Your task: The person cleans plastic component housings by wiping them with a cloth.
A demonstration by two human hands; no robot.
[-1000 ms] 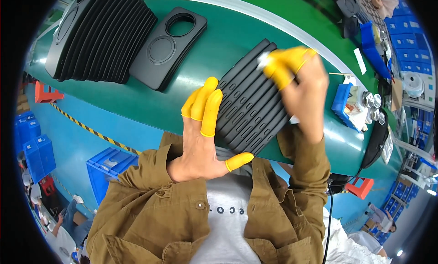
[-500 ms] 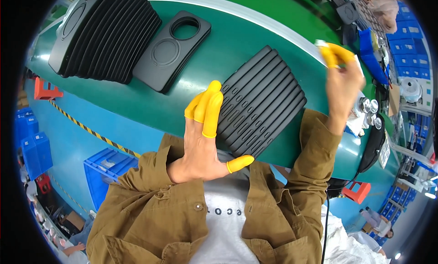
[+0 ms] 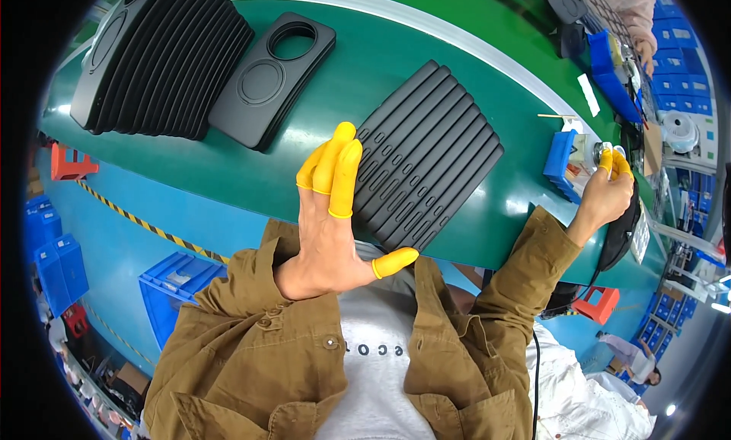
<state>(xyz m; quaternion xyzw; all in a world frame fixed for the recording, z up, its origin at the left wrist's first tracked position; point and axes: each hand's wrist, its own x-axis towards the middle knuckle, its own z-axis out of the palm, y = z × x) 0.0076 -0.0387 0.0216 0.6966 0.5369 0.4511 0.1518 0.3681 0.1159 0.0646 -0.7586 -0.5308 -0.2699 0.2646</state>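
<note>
Two bare hands, each with yellow finger cots on the fingertips, are shown above a green work surface. The left hand is raised flat and open, fingers pressed together and pointing away from the body, thumb spread out to its right; it grips nothing. Just to the right of its fingertips, and partly behind them, lies a black ribbed panel, flat on the green surface with its ridges running diagonally; from this view it cannot be told whether the fingers touch the panel or merely stand in front of it. Beyond the hand and to its left lies a black plate with one round hole and one round recess, and further left a stack of black ribbed panels leans edge to edge.

The right hand is stretched far out to the right, well apart from the ribbed panel. Its capped fingertips are drawn together at a small shiny metal part, which sits just beside a blue block-shaped fixture at the left of the hand; whether the fingers actually pinch the part is too small to tell. Beyond this hand a blue bin stands on the surface.

Both forearms wear brown jacket sleeves. Below the left hand, under the table edge, stands a blue crate.
</note>
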